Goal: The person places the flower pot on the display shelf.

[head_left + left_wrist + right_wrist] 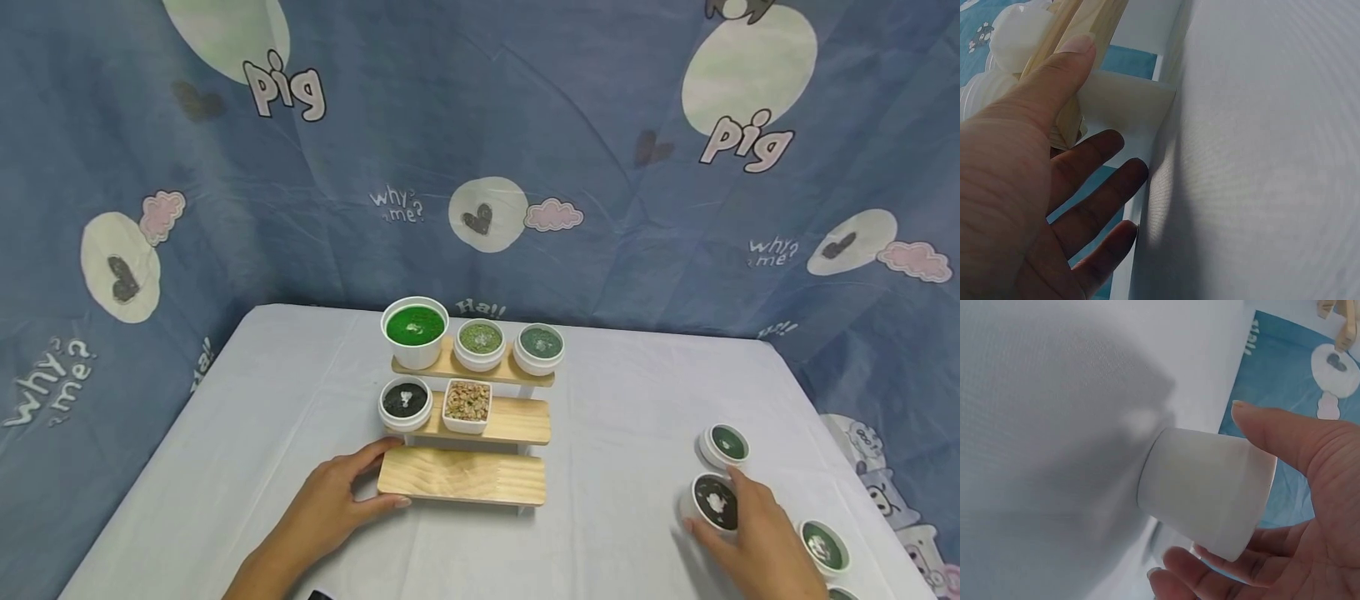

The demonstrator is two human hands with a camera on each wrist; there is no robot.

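Observation:
A three-step wooden display stand (472, 477) stands on the white table. My left hand (333, 500) grips the left end of its lowest board, thumb along the front edge. In the left wrist view, the thumb (1054, 78) lies on the wood while the other fingers spread by the white support. On the right, my right hand (768, 533) holds a white cup (715, 502) with dark contents and a pale topping, thumb on one side and fingers on the other. The right wrist view shows this cup's plain wall (1200, 487); its base is at the tablecloth.
The top step bears a bigger green-filled cup (415, 327) and two small green bowls (480, 345). A dark-filled bowl (405, 404) and a square dish of brown bits (467, 406) share the middle step. More green-filled cups (725, 446) stand around my right hand. A patterned blue cloth (525, 150) hangs behind.

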